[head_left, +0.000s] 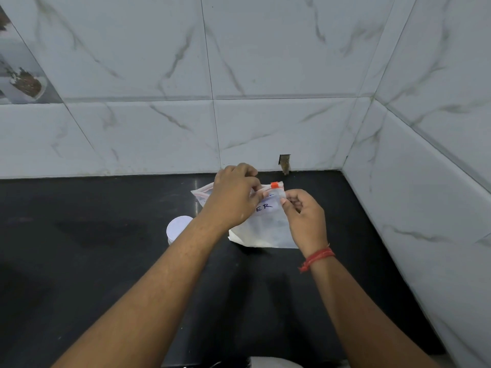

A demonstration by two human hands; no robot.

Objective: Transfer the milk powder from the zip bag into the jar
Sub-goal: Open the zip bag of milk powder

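A clear zip bag (265, 229) with white milk powder stands on the black counter (93, 248) near the back wall. It has a handwritten label and an orange slider (274, 185) at the right end of its top strip. My left hand (233, 197) pinches the top edge of the bag from the left. My right hand (305, 216) pinches the bag's top right part just below the slider. A jar with a white lid (178, 228) stands left of the bag, partly hidden behind my left forearm.
Marble-patterned tile walls close the counter at the back (212, 128) and on the right (425, 208). A small hole (284, 163) shows in the back wall just above the counter. A white object (276, 363) peeks in at the bottom edge.
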